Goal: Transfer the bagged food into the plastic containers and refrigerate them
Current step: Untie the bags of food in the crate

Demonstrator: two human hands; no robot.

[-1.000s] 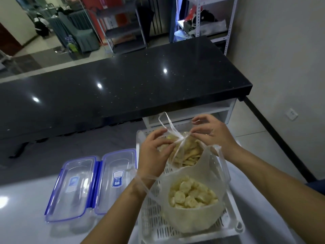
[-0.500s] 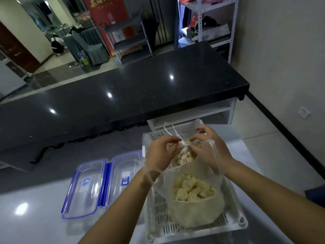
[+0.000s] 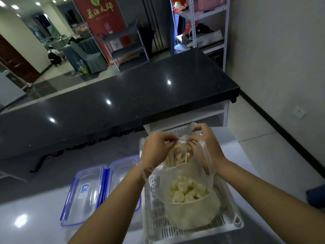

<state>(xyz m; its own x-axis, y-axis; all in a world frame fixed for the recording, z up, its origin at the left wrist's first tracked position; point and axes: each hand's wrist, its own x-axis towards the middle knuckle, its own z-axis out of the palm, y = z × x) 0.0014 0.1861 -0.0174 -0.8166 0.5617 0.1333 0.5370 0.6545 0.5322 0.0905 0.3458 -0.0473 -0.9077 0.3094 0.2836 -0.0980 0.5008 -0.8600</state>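
A white perforated plastic basket [image 3: 154,217] is set on the pale glossy table [image 3: 35,217], and two thin translucent plastic bags of food are held in it. The far bag of pale yellow strip-shaped pieces [image 3: 177,155] lies at the basket's far end, directly beneath both hands. Its knotted top [image 3: 182,142] is pinched from the left by the curled fingers of the left hand [image 3: 156,148] and from the right by the fingertips of the right hand [image 3: 205,143], so that the knot is stretched between the two hands. The near bag of pale yellow chunky pieces [image 3: 188,192] is seen closer to the person, between the two forearms and below the hands; one of its handles [image 3: 144,171] is looped around the left wrist and the other [image 3: 207,159] is draped over the right wrist.

Just to the left of the basket, two clear rectangular plastic containers with blue rims [image 3: 84,192] are placed side by side on the table, touching each other; the right-hand one is partly hidden by the left forearm. Beyond the table a black speckled stone counter [image 3: 123,95] is seen.
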